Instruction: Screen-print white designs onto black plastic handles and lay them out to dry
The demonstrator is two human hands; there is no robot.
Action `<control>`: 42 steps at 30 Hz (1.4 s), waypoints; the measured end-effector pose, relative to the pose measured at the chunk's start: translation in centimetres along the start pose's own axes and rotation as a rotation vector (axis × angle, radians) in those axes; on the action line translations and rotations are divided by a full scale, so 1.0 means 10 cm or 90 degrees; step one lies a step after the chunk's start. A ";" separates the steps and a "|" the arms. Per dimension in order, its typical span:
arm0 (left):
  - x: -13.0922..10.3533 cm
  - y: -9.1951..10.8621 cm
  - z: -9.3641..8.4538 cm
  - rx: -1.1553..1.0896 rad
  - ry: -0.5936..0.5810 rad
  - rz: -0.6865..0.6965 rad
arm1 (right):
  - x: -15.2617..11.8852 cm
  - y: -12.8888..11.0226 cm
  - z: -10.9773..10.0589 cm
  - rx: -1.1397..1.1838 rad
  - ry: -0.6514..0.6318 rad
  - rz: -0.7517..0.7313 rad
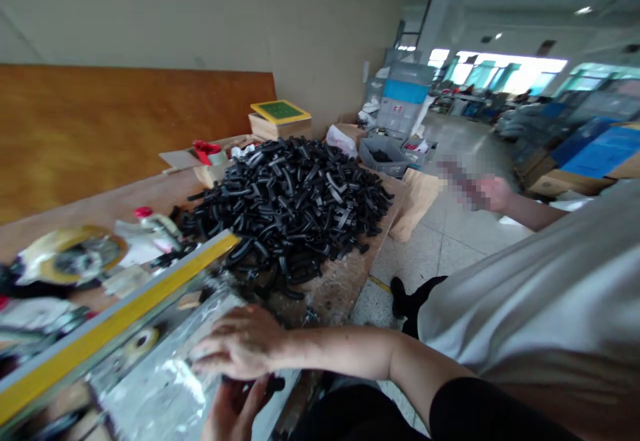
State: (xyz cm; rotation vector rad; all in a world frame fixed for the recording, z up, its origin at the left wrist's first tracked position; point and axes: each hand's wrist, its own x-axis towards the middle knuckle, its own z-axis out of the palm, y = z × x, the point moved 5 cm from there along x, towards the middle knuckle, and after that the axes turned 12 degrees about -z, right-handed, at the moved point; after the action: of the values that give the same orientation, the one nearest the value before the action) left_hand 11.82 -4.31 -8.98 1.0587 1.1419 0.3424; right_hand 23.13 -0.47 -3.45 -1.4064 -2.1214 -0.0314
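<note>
My left hand [234,409] is at the bottom edge, its fingers closed round a small dark piece [276,383] that looks like one of the black curved parts. Just above it, my right hand [245,342] reaches across with its fingers stretched to the left, over a clear plastic bag [160,387]. I see nothing held in the right hand, though its palm side is hidden. Beyond both hands rises a large heap of black curved plastic parts [300,201] on the wooden table [345,287].
A yellow-and-grey bar [150,307] slants across the left side. Near it lie a tape roll [83,254], a smaller roll [143,341] and clutter. A wooden box [280,126] and grey bins [383,155] stand behind. At right, another person's hand [493,194] holds something blurred.
</note>
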 end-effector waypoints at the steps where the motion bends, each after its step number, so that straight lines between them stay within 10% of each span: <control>1: -0.09 0.05 0.02 -0.027 -0.006 -0.006 | -0.02 0.07 -0.08 0.001 0.015 0.027; 7: -0.26 0.25 -0.06 -0.180 -0.023 -0.009 | -0.21 0.52 -0.23 0.148 0.118 0.206; 13: -0.21 0.15 -0.21 -0.262 0.028 0.019 | -0.38 -0.08 -0.25 0.315 0.003 0.035; 17: -0.13 0.03 -0.26 -0.351 0.079 0.028 | -0.34 -0.26 -0.04 0.276 -0.090 -0.050; 25: -0.23 -0.23 -0.52 -0.320 0.159 -0.057 | 0.04 0.37 0.60 0.115 -0.172 -0.091; 32: -0.36 -0.51 -0.89 -0.347 0.263 -0.052 | 0.07 0.43 0.86 0.031 -0.253 -0.152; 36: -0.44 -0.17 -1.21 -0.345 0.343 0.052 | 0.08 0.32 0.86 0.016 -0.245 -0.189; 42: -0.55 0.95 -1.50 -0.350 0.404 0.335 | 0.21 0.31 1.09 0.055 -0.280 -0.181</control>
State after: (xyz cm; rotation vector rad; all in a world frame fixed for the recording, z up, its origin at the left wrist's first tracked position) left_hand -0.84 4.17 1.57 0.7506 1.1936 1.4024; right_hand 20.21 6.21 -12.33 -1.1260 -2.6348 0.2803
